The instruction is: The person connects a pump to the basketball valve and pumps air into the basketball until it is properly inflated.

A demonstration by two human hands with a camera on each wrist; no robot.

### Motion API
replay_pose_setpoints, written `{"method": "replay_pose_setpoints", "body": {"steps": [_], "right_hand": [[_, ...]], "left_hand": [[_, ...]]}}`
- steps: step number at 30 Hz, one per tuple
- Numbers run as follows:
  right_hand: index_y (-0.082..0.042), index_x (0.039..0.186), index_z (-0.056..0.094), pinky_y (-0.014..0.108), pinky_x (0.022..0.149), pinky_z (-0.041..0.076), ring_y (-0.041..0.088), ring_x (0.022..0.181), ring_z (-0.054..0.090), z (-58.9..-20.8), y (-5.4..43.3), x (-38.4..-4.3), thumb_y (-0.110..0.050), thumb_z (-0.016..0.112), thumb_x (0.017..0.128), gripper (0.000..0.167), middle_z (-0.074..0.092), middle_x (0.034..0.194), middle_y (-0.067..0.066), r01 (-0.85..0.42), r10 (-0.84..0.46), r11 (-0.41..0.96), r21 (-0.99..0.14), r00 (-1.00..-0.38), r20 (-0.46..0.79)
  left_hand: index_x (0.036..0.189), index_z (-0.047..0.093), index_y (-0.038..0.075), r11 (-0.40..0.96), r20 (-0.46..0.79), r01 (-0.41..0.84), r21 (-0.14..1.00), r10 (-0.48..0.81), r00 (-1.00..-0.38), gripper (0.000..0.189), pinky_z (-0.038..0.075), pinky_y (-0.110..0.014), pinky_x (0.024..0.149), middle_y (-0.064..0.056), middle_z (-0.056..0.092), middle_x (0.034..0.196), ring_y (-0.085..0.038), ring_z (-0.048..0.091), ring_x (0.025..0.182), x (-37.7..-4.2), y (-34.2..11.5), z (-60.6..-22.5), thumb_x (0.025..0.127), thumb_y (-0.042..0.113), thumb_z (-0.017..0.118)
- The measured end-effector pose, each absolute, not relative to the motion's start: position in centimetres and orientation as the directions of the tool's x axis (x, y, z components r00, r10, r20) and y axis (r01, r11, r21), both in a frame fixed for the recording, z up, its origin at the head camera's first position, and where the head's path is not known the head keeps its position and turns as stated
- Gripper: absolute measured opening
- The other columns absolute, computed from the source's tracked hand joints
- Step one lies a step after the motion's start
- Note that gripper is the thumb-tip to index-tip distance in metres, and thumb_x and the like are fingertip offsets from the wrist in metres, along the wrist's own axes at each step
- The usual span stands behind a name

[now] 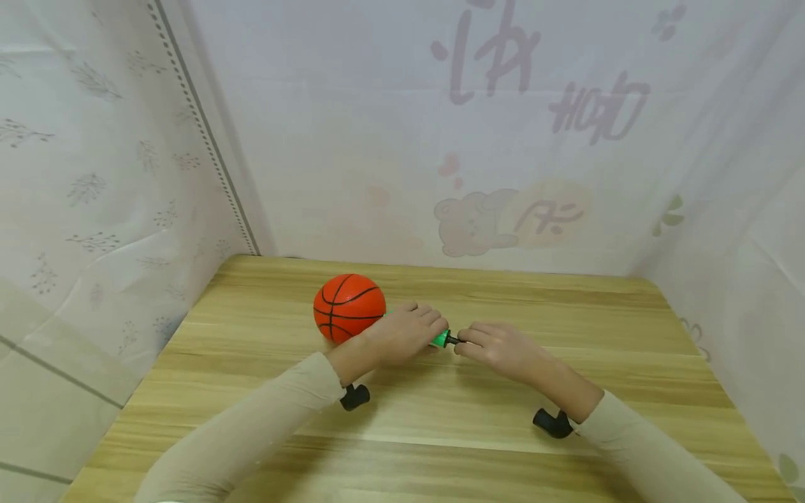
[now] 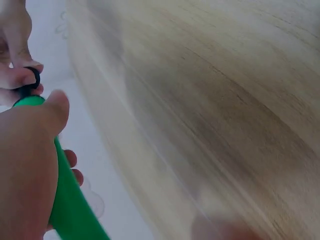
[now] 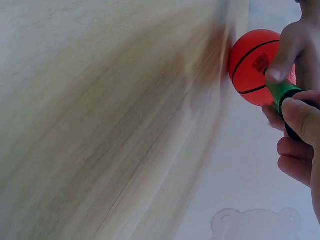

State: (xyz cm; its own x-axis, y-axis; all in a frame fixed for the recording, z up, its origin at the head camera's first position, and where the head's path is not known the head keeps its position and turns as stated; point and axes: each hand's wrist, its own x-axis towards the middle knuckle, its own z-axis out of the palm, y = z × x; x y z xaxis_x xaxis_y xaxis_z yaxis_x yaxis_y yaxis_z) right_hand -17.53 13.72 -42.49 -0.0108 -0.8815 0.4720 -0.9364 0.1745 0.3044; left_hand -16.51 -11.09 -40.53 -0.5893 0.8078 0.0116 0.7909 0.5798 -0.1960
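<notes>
A green hand pump [image 2: 75,210] with a black handle lies across in front of both hands, pointing at an orange toy basketball [image 1: 349,307] with black lines. My left hand [image 1: 405,334] wraps round the green barrel, close beside the ball. The fingers and thumb of my right hand [image 1: 503,351] pinch the black handle [image 2: 31,77] at the pump's right end. In the right wrist view the handle sits near the barrel's end, and the ball [image 3: 252,67] shows behind the left hand. The joint between pump and ball is hidden by the left hand.
A wood-grain table [image 1: 440,433] lies under both arms. Behind it hangs a pale printed cloth [image 1: 352,140], with more cloth at the left and right sides. Black mounts [image 1: 356,397] show under the wrists.
</notes>
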Motion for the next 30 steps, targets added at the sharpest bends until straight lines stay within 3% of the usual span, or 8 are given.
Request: {"method": "replay_pose_setpoints", "body": {"steps": [6, 13, 21, 27, 30], "right_hand": [[-0.007, 0.1, 0.069, 0.024, 0.073, 0.057, 0.016, 0.083, 0.067, -42.7, 14.7, -17.2, -0.011, 0.025, 0.113, 0.046, 0.07, 0.099, 0.005, -0.94, -0.873, 0.173, 0.294, -0.008, 0.488], [-0.008, 0.097, 0.068, 0.027, 0.072, 0.058, 0.017, 0.084, 0.068, -42.8, 16.5, -17.0, -0.01, 0.027, 0.113, 0.044, 0.07, 0.098, 0.005, -0.94, -0.859, 0.183, 0.286, -0.012, 0.512], [-0.007, 0.097, 0.068, 0.026, 0.072, 0.058, 0.017, 0.085, 0.068, -42.6, 18.0, -17.2, -0.012, 0.029, 0.113, 0.043, 0.07, 0.099, 0.006, -0.941, -0.852, 0.219, 0.257, -0.057, 0.52], [-0.006, 0.097, 0.067, 0.027, 0.072, 0.058, 0.017, 0.087, 0.068, -43.8, 18.2, -17.5, -0.014, 0.031, 0.113, 0.04, 0.07, 0.101, 0.006, -0.938, -0.842, 0.263, 0.227, -0.107, 0.529], [-0.006, 0.097, 0.068, 0.028, 0.073, 0.058, 0.019, 0.09, 0.068, -45.0, 18.3, -17.6, -0.014, 0.042, 0.111, 0.031, 0.07, 0.102, 0.007, -0.945, -0.836, 0.286, 0.161, -0.164, 0.524]], "left_hand": [[0.139, 0.051, 0.01, 0.639, 0.064, 0.747, -0.181, 0.766, -0.64, 0.059, 0.038, -0.047, 0.112, -0.006, 0.057, 0.131, -0.026, 0.052, 0.126, -16.3, -13.2, -39.4, 0.1, 0.055, 0.056], [0.143, 0.055, 0.012, 0.714, 0.158, 0.691, -0.117, 0.7, -0.697, 0.067, 0.03, -0.06, 0.114, -0.01, 0.056, 0.139, -0.035, 0.045, 0.137, -16.2, -17.3, -38.0, 0.095, 0.059, 0.062], [0.14, 0.057, 0.014, 0.725, 0.22, 0.689, -0.012, 0.674, -0.705, 0.072, 0.033, -0.061, 0.106, -0.011, 0.052, 0.139, -0.035, 0.045, 0.131, -16.3, -19.3, -38.5, 0.087, 0.059, 0.072], [0.144, 0.054, 0.018, 0.751, 0.227, 0.65, 0.119, 0.617, -0.754, 0.081, 0.037, -0.062, 0.105, -0.016, 0.044, 0.148, -0.038, 0.04, 0.137, -16.3, -19.7, -39.7, 0.08, 0.061, 0.079], [0.144, 0.054, 0.018, 0.751, 0.241, 0.638, 0.172, 0.596, -0.766, 0.081, 0.04, -0.061, 0.104, -0.015, 0.044, 0.15, -0.038, 0.04, 0.138, -16.5, -19.5, -40.5, 0.079, 0.06, 0.08]]}}
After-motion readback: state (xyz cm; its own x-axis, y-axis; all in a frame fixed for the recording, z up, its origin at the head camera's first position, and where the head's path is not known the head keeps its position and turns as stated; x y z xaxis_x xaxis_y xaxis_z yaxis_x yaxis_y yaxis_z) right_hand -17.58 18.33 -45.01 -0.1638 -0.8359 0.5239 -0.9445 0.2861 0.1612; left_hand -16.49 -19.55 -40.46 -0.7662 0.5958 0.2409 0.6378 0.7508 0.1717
